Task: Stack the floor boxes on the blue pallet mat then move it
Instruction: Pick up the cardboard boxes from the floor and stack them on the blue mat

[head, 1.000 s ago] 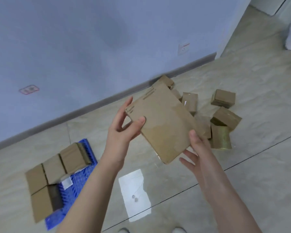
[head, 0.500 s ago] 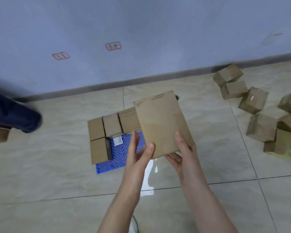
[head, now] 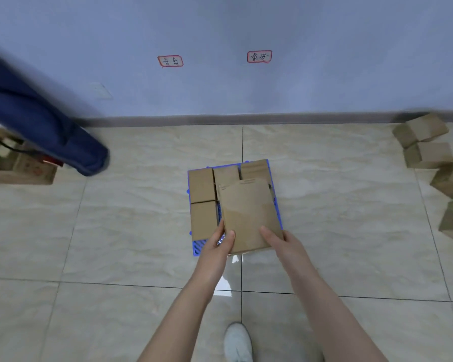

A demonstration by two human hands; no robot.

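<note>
1. Over the right half of the blue pallet mat (head: 201, 249) you hold the flat cardboard box (head: 246, 212), broad face up and near edge toward you. Whether its far edge already touches the mat cannot be told from this view.
2. Judging by its thin, wide shape and plain brown board, it should be light and fairly stiff. The dry paper skin should not slip, though the broad face may dent if you press its middle. Take it by the edges or corners, as you do now.
3. Your left hand (head: 219, 242) pinches the near-left corner with the thumb laid on top. The fingers below are hidden.
4. Your right hand (head: 281, 240) pinches the near-right part the same way, thumb on the top face and the other fingers out of sight beneath.
5. Four boxes (head: 201, 185) already sit on the mat. Three form a row along the far side and one stands nearer on the left, just beside the box you hold.
6. My judgement is that the free space on the right is where it goes, set flush against those neighbours.
7. More loose boxes (head: 426, 152) lie on the floor (head: 115, 244) at the right by the wall, well apart from the mat, so stacking is far from done.
8. A white shoe (head: 237, 340) shows below your arms.
</note>
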